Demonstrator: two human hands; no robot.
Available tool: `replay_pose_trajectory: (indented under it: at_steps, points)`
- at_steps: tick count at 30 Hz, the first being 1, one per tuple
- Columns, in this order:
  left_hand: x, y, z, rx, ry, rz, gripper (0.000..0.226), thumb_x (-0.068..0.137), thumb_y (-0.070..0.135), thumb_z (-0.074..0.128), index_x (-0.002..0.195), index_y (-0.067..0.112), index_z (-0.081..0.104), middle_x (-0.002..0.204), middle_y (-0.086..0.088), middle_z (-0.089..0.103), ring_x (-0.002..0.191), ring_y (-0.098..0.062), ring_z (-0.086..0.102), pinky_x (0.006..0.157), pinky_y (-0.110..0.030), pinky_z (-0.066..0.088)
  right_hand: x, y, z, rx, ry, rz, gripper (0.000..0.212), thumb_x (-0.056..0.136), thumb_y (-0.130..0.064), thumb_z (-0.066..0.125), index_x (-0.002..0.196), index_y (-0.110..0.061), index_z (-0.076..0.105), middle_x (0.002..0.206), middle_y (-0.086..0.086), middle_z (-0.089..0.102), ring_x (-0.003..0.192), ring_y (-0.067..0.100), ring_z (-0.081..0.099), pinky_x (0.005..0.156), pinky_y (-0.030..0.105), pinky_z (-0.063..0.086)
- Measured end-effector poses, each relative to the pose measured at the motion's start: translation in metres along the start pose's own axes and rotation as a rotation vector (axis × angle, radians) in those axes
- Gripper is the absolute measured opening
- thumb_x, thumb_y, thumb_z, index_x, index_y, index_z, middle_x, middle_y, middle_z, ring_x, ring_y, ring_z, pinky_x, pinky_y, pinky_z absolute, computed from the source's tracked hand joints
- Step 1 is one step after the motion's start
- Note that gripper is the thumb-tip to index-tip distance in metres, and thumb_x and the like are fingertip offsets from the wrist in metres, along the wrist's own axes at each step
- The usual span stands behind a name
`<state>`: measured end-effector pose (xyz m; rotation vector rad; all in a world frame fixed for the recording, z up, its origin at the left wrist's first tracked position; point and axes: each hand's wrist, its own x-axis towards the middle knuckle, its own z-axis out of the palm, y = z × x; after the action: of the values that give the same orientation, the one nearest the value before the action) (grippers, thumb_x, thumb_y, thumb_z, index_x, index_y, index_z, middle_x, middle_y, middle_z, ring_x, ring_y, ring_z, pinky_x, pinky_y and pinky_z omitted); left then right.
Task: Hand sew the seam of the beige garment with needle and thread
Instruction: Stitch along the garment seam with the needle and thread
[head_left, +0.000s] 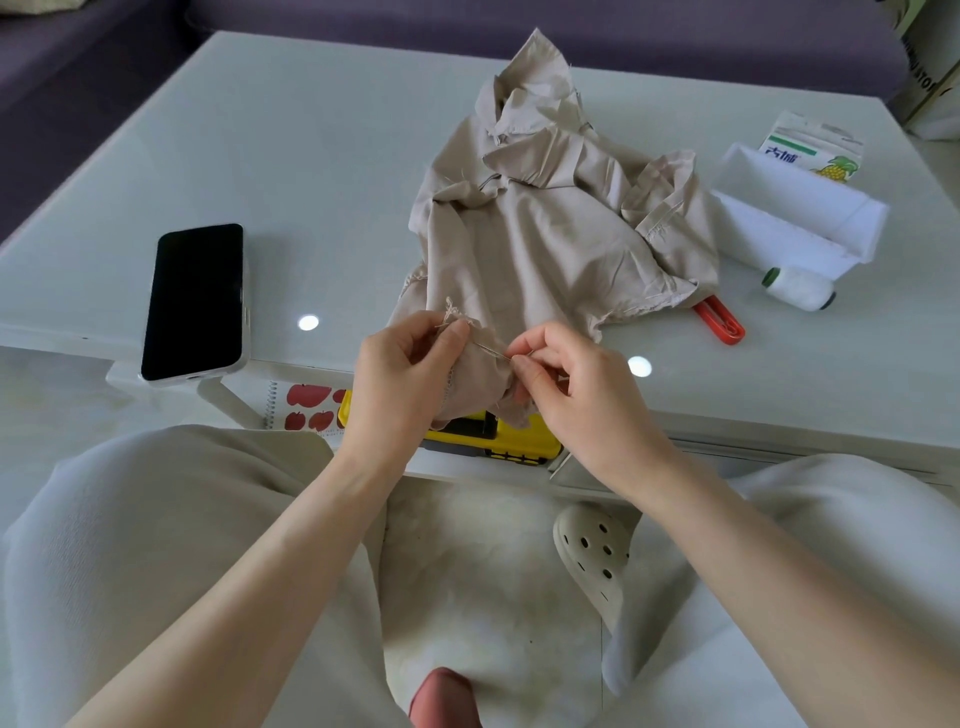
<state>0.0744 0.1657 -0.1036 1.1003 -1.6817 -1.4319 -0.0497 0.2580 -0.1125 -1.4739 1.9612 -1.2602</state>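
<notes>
**Head view: needle at the near seam**

Gripped a near fold of the crumpled beige fabric garment (550, 234) in the curled fingers of the left hand (410, 374), just off the front rim of the pale glossy table (311, 130), likely to hold the seam taut. Pinched a thin metal needle (493, 352) between thumb and forefinger of the right hand (576, 384), laid against the fabric beside the left thumb. Could not make out the thread. Heaped the rest of the garment on the table, probably to take its weight. Parked a white thread spool (800, 288) and an orange-red plastic tool (722, 322) to the right of the heap, within reach.

Beyond the spool, 1 shallow white box (795, 218), contents not discernible. Under the tabletop, 1 yellow plastic case (519, 441), contents hidden.
</notes>
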Motion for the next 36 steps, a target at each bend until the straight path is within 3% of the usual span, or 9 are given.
replay_pose_trajectory:
  at_steps: [8, 14, 17, 20, 22, 25, 29, 32, 36]
  points:
    - [-0.001, 0.001, 0.001, 0.024, 0.001, 0.075, 0.019, 0.091, 0.018, 0.061, 0.076, 0.025, 0.069, 0.076, -0.022, 0.063, 0.078, -0.045, 0.057, 0.068, -0.062, 0.050, -0.001, -0.001, 0.000, -0.015, 0.023, -0.010, 0.007, 0.093, -0.008, 0.057, 0.088, -0.006, 0.063, 0.063, 0.003, 0.067, 0.057, 0.019, 0.061, 0.061, 0.029, 0.048]
    - [0.001, -0.003, 0.000, 0.037, -0.016, 0.107, 0.011, 0.087, 0.027, 0.064, 0.079, 0.024, 0.069, 0.077, -0.031, 0.057, 0.070, -0.047, 0.055, 0.062, -0.062, 0.050, -0.001, -0.001, -0.001, -0.008, 0.002, 0.017, 0.007, 0.093, -0.009, 0.058, 0.087, -0.007, 0.063, 0.063, 0.005, 0.068, 0.059, 0.024, 0.063, 0.062, 0.033, 0.049]
    - [0.000, -0.004, 0.000, 0.062, -0.029, 0.113, 0.011, 0.088, 0.027, 0.063, 0.081, 0.022, 0.070, 0.067, -0.022, 0.057, 0.059, -0.033, 0.050, 0.058, -0.049, 0.050, -0.001, -0.001, -0.001, -0.015, -0.006, 0.023, 0.007, 0.092, -0.009, 0.059, 0.086, -0.009, 0.063, 0.060, 0.004, 0.067, 0.054, 0.018, 0.059, 0.058, 0.024, 0.048]
    - [-0.004, -0.005, 0.002, 0.127, -0.031, 0.140, 0.012, 0.091, 0.020, 0.061, 0.084, 0.018, 0.071, 0.053, 0.009, 0.052, 0.050, -0.006, 0.040, 0.052, -0.026, 0.037, -0.001, -0.003, 0.000, -0.012, -0.021, 0.035, 0.008, 0.092, -0.009, 0.059, 0.084, -0.011, 0.061, 0.056, 0.002, 0.064, 0.051, 0.014, 0.054, 0.054, 0.015, 0.042]
    - [-0.007, -0.005, 0.004, 0.182, -0.031, 0.165, 0.012, 0.091, 0.019, 0.061, 0.087, 0.017, 0.071, 0.053, 0.014, 0.055, 0.051, -0.005, 0.045, 0.052, -0.014, 0.035, -0.002, -0.004, 0.001, -0.001, -0.029, 0.051, 0.010, 0.092, -0.009, 0.059, 0.083, -0.014, 0.058, 0.054, -0.003, 0.063, 0.050, 0.009, 0.053, 0.053, 0.013, 0.041]
    - [-0.011, -0.004, 0.007, 0.245, -0.033, 0.257, 0.011, 0.090, 0.015, 0.062, 0.090, 0.014, 0.073, 0.072, 0.005, 0.068, 0.067, -0.009, 0.059, 0.060, -0.014, 0.044, -0.002, -0.005, 0.004, 0.004, -0.023, 0.062, 0.012, 0.091, -0.009, 0.058, 0.083, -0.017, 0.055, 0.053, -0.008, 0.059, 0.050, 0.008, 0.053, 0.052, 0.012, 0.039]
    - [-0.018, -0.002, 0.011, 0.241, -0.078, 0.323, 0.013, 0.090, 0.006, 0.061, 0.087, 0.012, 0.072, 0.070, 0.004, 0.067, 0.067, 0.000, 0.060, 0.061, -0.007, 0.043, -0.002, -0.009, 0.006, 0.085, -0.013, 0.119, 0.012, 0.093, -0.009, 0.055, 0.083, -0.015, 0.054, 0.055, 0.003, 0.062, 0.049, 0.016, 0.055, 0.051, 0.027, 0.043]
    - [-0.017, -0.004, 0.012, 0.264, -0.064, 0.375, 0.014, 0.089, 0.005, 0.061, 0.089, 0.013, 0.071, 0.077, 0.001, 0.065, 0.073, -0.005, 0.060, 0.063, -0.010, 0.045, -0.001, -0.011, 0.008, 0.296, -0.029, 0.254, 0.011, 0.097, -0.009, 0.050, 0.087, -0.013, 0.051, 0.057, -0.002, 0.059, 0.042, 0.005, 0.048, 0.046, 0.016, 0.038]
    - [-0.014, -0.006, 0.011, 0.276, -0.026, 0.386, 0.013, 0.088, 0.005, 0.063, 0.093, 0.011, 0.073, 0.082, 0.009, 0.060, 0.073, 0.000, 0.058, 0.065, -0.007, 0.042, 0.002, -0.008, 0.007, 0.463, -0.091, 0.328, 0.009, 0.097, -0.006, 0.049, 0.100, -0.012, 0.054, 0.064, -0.008, 0.064, 0.056, 0.008, 0.058, 0.059, 0.021, 0.050]
